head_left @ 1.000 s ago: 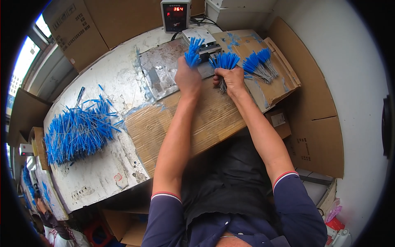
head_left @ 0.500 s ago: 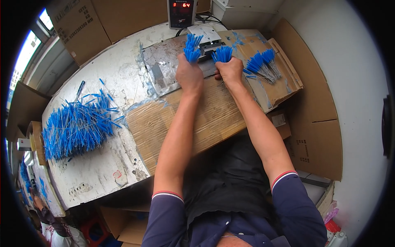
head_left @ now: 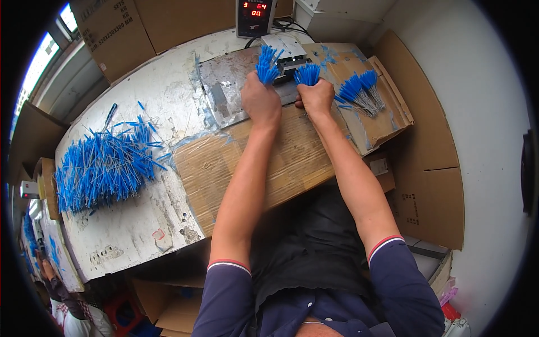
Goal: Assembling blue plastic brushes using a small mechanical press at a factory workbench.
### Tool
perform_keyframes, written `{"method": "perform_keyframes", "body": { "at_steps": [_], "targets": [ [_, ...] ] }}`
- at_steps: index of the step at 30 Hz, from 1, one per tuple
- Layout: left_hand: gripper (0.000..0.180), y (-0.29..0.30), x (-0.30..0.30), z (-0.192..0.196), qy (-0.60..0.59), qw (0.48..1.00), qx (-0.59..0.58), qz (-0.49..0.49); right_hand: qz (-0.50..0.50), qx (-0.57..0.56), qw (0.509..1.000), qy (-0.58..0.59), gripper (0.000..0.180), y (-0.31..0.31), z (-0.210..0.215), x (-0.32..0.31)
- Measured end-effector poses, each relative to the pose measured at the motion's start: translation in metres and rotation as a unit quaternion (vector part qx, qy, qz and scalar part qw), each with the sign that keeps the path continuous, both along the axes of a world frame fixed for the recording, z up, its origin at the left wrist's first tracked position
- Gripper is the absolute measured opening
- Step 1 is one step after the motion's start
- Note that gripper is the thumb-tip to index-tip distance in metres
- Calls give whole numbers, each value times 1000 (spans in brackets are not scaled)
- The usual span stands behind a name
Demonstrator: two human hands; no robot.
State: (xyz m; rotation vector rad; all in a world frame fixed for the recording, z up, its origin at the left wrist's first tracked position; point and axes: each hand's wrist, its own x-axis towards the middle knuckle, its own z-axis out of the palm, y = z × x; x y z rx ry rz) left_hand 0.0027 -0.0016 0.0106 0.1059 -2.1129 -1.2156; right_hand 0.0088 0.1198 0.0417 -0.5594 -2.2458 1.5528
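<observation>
I see two bunches of thin sticks with bright blue tips. My left hand (head_left: 260, 103) is closed in a tight fist around one bunch of blue-tipped sticks (head_left: 267, 63), and the blue ends poke up out of the top of the fist. My right hand (head_left: 316, 96) is closed tight around a second, shorter bunch of blue-tipped sticks (head_left: 307, 73). Both fists sit near the far edge of the table, at about 12 o'clock from me, just beside each other but not touching.

Between the two bunches, a bit farther away, is a small dark metal block (head_left: 291, 64). The fists rest over a flat, shiny grey metal sheet (head_left: 222, 92) and a brown sheet of flat cardboard covered in clear tape (head_left: 281, 163).

At about 2 o'clock from the right fist, another loose bunch of blue-tipped sticks (head_left: 361, 92) lies flat on a brown cardboard tray (head_left: 393, 112).

Straight ahead, past the block, stands a grey box with red glowing numbers (head_left: 255, 17).

Far off at 9 o'clock is a big messy heap of blue-tipped sticks (head_left: 104, 168) on the worn white table (head_left: 135, 224). Brown cardboard boxes (head_left: 168, 22) stand behind the table.
</observation>
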Motion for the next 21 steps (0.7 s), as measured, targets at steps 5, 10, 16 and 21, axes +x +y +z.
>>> {"method": "perform_keyframes", "body": {
  "at_steps": [5, 10, 16, 21],
  "targets": [
    [26, 2, 0, -2, -1, 1000, -16, -6, -9, -5, 1000, -9, 13, 0, 0, -3],
    [25, 2, 0, -3, 17, 999, -34, -20, -55, -155, 986, -12, 11, -4, 1, -3],
    [17, 3, 1, -6, 0, 996, -79, -43, -74, -233, 970, -3, 8, -10, 3, 0],
    [11, 5, 2, -3, -8, 990, -133, -56, -27, -309, 950, 37, 8, 3, -2, 10]
  ]
}}
